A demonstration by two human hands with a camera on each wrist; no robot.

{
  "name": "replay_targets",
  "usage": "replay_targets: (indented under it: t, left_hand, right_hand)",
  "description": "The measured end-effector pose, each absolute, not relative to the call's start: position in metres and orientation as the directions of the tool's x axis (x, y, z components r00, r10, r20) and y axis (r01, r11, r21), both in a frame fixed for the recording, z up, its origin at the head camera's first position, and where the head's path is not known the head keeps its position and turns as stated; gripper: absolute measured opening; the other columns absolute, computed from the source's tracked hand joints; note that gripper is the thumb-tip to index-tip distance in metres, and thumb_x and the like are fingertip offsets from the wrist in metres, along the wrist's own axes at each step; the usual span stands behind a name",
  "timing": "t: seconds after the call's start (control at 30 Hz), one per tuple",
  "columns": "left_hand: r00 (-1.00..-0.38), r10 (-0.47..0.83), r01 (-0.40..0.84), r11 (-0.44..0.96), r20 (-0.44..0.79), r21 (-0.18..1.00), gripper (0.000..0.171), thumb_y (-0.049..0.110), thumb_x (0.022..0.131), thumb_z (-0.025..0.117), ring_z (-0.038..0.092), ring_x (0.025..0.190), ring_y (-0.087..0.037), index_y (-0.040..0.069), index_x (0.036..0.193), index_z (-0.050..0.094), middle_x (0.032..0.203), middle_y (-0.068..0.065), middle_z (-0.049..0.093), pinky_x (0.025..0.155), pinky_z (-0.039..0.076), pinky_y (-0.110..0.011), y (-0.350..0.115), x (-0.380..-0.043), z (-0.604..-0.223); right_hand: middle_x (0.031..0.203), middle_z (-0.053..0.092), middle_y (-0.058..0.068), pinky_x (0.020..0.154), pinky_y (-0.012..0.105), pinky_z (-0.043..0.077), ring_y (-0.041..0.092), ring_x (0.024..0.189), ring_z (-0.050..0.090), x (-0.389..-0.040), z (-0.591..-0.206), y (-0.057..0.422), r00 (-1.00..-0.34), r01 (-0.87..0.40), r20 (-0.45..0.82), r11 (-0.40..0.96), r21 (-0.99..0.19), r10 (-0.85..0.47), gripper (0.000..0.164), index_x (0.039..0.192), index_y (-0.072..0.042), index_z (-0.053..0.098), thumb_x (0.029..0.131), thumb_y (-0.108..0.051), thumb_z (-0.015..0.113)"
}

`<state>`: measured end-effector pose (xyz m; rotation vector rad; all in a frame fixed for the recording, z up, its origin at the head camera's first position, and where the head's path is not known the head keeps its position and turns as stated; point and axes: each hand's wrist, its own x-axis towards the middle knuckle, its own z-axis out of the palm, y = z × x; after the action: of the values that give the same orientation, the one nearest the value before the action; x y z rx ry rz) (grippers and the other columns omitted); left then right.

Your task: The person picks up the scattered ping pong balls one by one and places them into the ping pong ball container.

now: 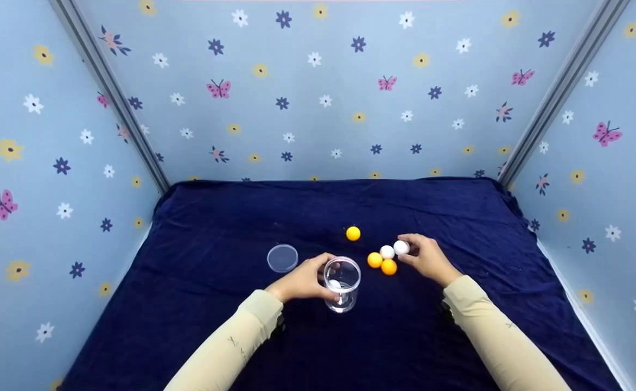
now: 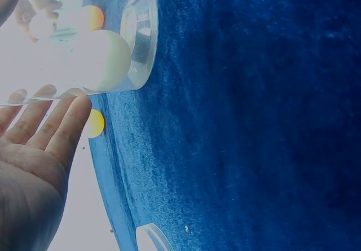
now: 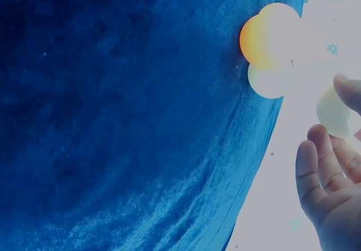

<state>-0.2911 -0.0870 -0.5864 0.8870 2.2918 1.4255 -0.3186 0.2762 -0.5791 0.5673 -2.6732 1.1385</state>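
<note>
My left hand [image 1: 308, 279] grips a clear plastic jar [image 1: 349, 296] round its side, fingers behind and thumb in front. Inside the jar lies one white ball [image 2: 104, 60], near the bottom. My right hand [image 1: 428, 259] pinches another white ball [image 1: 401, 247] between thumb and fingers; in the right wrist view this ball [image 3: 334, 111] shows between the thumb and fingertips. Just left of it sit a white ball [image 1: 387, 252] and two orange balls, one orange ball [image 1: 374, 259] at the left and one orange ball [image 1: 388, 267] nearer me.
A yellow-orange ball [image 1: 353, 233] lies apart, farther back on the dark blue cloth [image 1: 231, 217]. The round clear lid [image 1: 282, 258] lies left of the jar, by my left hand. A flower-patterned wall [image 1: 318, 108] stands behind the table, with more walls at both sides.
</note>
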Motion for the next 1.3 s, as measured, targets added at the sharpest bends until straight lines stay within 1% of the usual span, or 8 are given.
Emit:
replay_targets:
  t: [0.1, 0.3, 0.4, 0.7, 0.83, 1.0, 1.2, 1.3]
  left_hand:
    - [-0.767, 0.638, 0.348, 0.323, 0.069, 0.88, 0.083, 0.019, 0.075, 0.099, 0.074, 0.122, -0.033, 0.001, 0.145, 0.058, 0.138, -0.018, 0.071, 0.105, 0.061, -0.041, -0.087, -0.292, -0.587]
    - [-0.771, 0.633, 0.351, 0.332, 0.069, 0.876, 0.083, 0.02, 0.074, 0.1, 0.075, 0.118, -0.029, 0.004, 0.145, 0.059, 0.134, -0.014, 0.074, 0.104, 0.061, -0.038, -0.087, -0.292, -0.587]
    - [-0.773, 0.631, 0.345, 0.334, 0.064, 0.877, 0.082, 0.02, 0.075, 0.1, 0.075, 0.118, -0.028, 0.004, 0.145, 0.059, 0.134, -0.014, 0.074, 0.104, 0.061, -0.038, -0.087, -0.291, -0.588]
    - [-0.776, 0.627, 0.345, 0.341, 0.062, 0.874, 0.082, 0.019, 0.074, 0.099, 0.075, 0.12, -0.034, 0.002, 0.143, 0.059, 0.136, -0.018, 0.073, 0.102, 0.061, -0.035, -0.086, -0.292, -0.588]
    - [-0.776, 0.628, 0.345, 0.345, 0.058, 0.873, 0.081, 0.018, 0.074, 0.099, 0.074, 0.121, -0.031, 0.003, 0.142, 0.06, 0.136, -0.016, 0.072, 0.104, 0.061, -0.036, -0.086, -0.292, -0.588]
    - [-0.774, 0.631, 0.34, 0.333, 0.06, 0.879, 0.08, 0.017, 0.074, 0.099, 0.075, 0.12, -0.028, 0.003, 0.143, 0.059, 0.136, -0.014, 0.073, 0.104, 0.061, -0.038, -0.086, -0.292, -0.588]
    - [-0.777, 0.626, 0.35, 0.344, 0.065, 0.871, 0.08, 0.018, 0.073, 0.099, 0.074, 0.121, -0.026, 0.004, 0.142, 0.06, 0.136, -0.012, 0.073, 0.105, 0.06, -0.037, -0.086, -0.292, -0.588]
    - [-0.777, 0.626, 0.354, 0.347, 0.066, 0.869, 0.08, 0.019, 0.073, 0.099, 0.075, 0.121, -0.026, 0.005, 0.142, 0.061, 0.135, -0.011, 0.074, 0.105, 0.059, -0.036, -0.086, -0.292, -0.587]
  right_hand:
    - [0.119, 0.076, 0.028, 0.084, 0.038, 0.063, 0.032, 0.091, 0.075, -0.317, -0.578, 0.275, -0.913, -0.408, 0.302, 0.633, -0.658, -0.274, 0.044, 0.128, 0.012, 0.071, 0.087, 0.006, 0.085]
    - [0.123, 0.075, 0.029, 0.088, 0.052, 0.064, 0.036, 0.095, 0.076, -0.313, -0.576, 0.273, -0.91, -0.415, 0.293, 0.619, -0.667, -0.294, 0.045, 0.131, 0.013, 0.07, 0.088, 0.007, 0.084]
    - [0.124, 0.075, 0.029, 0.088, 0.055, 0.064, 0.038, 0.096, 0.076, -0.31, -0.575, 0.272, -0.906, -0.422, 0.294, 0.608, -0.672, -0.304, 0.045, 0.132, 0.013, 0.069, 0.089, 0.007, 0.083]
    - [0.12, 0.076, 0.028, 0.083, 0.056, 0.064, 0.034, 0.091, 0.075, -0.304, -0.572, 0.266, -0.888, -0.459, 0.335, 0.583, -0.67, -0.315, 0.043, 0.13, 0.013, 0.07, 0.089, 0.009, 0.083]
    - [0.119, 0.076, 0.027, 0.082, 0.053, 0.065, 0.03, 0.09, 0.074, -0.301, -0.569, 0.262, -0.893, -0.448, 0.316, 0.577, -0.683, -0.319, 0.044, 0.13, 0.012, 0.07, 0.089, 0.008, 0.083]
    - [0.117, 0.076, 0.025, 0.081, 0.054, 0.065, 0.028, 0.089, 0.073, -0.298, -0.566, 0.256, -0.889, -0.454, 0.313, 0.568, -0.687, -0.333, 0.044, 0.131, 0.01, 0.071, 0.089, 0.006, 0.084]
    - [0.111, 0.077, 0.023, 0.078, 0.047, 0.066, 0.033, 0.086, 0.074, -0.294, -0.562, 0.251, -0.861, -0.507, 0.357, 0.555, -0.659, -0.362, 0.043, 0.128, 0.009, 0.072, 0.088, 0.004, 0.086]
    - [0.11, 0.077, 0.023, 0.077, 0.049, 0.066, 0.039, 0.086, 0.074, -0.292, -0.561, 0.248, -0.854, -0.519, 0.366, 0.538, -0.664, -0.371, 0.043, 0.128, 0.01, 0.071, 0.088, 0.005, 0.085]
